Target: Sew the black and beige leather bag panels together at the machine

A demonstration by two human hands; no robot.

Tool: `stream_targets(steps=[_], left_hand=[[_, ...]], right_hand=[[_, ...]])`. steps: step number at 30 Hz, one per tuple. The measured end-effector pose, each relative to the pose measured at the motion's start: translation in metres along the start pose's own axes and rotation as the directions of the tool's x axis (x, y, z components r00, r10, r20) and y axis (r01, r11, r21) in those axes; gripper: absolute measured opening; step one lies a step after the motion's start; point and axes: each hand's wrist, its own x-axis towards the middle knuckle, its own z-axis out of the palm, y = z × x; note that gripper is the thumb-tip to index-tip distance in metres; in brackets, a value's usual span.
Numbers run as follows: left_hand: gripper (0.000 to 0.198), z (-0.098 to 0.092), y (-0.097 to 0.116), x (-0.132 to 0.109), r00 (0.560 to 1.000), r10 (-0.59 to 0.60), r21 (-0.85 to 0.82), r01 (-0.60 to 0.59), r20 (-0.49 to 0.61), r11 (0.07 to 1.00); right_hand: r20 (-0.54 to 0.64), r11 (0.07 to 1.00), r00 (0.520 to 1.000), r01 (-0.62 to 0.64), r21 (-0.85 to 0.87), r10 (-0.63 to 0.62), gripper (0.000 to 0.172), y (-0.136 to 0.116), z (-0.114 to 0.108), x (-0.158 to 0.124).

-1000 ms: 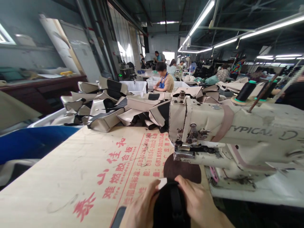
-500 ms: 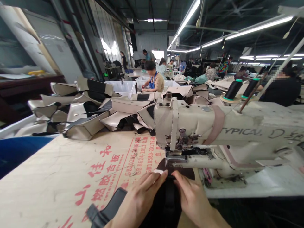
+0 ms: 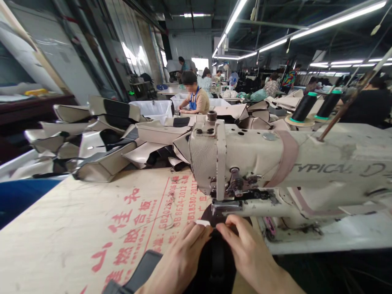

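Note:
My left hand (image 3: 180, 257) and my right hand (image 3: 248, 249) both press down on a black padded piece (image 3: 216, 265) with a strap running along its middle. Their fingertips hold its front edge just below the head of a cream sewing machine (image 3: 275, 163). A small white tab (image 3: 202, 223) sticks out by my left fingertips. A dark round patch (image 3: 211, 214) lies under the machine's foot. A grey-black part of the piece (image 3: 141, 273) trails off to the lower left.
The plywood table top (image 3: 76, 220) carries red printed characters. A heap of beige and black sewn covers (image 3: 104, 143) lies behind it. Two black thread cones (image 3: 315, 106) stand on the machine. Other people sit at tables further back; a blue surface (image 3: 18, 196) is at left.
Both hands have pushed the black piece forward until its front edge sits under the machine head. My view has shifted, so the machine looks closer and more central.

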Motion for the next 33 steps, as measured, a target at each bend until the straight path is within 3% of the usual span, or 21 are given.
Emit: stream_targets(steps=[6, 14, 21, 28, 33], left_hand=[[0.024, 0.001, 0.002, 0.005, 0.994, -0.105, -0.161, 0.1, -0.027, 0.982], [0.024, -0.007, 0.005, 0.016, 0.955, -0.272, -0.433, 0.296, 0.117, 0.852], [0.027, -0.006, 0.006, 0.008, 0.946, -0.312, -0.42, 0.321, 0.094, 0.849], [0.049, 0.003, -0.01, -0.022, 0.919, -0.293, -0.39, 0.38, 0.265, 0.839], [0.047, 0.012, -0.012, -0.008, 0.92, -0.25, -0.383, 0.357, 0.303, 0.852]], right_hand=[[0.056, 0.975, 0.998, -0.025, 0.219, 0.013, 0.025, 0.0, -0.002, 0.008], [0.043, 0.939, 0.993, -0.116, 0.322, 0.108, 0.012, 0.001, -0.002, 0.008], [0.036, 0.935, 0.993, -0.119, 0.335, 0.114, 0.013, 0.005, 0.0, 0.005], [0.019, 0.946, 0.997, -0.078, 0.314, 0.076, 0.014, 0.008, 0.002, 0.006], [0.066, 0.967, 0.998, -0.026, 0.252, 0.01, 0.014, 0.007, 0.0, 0.008]])
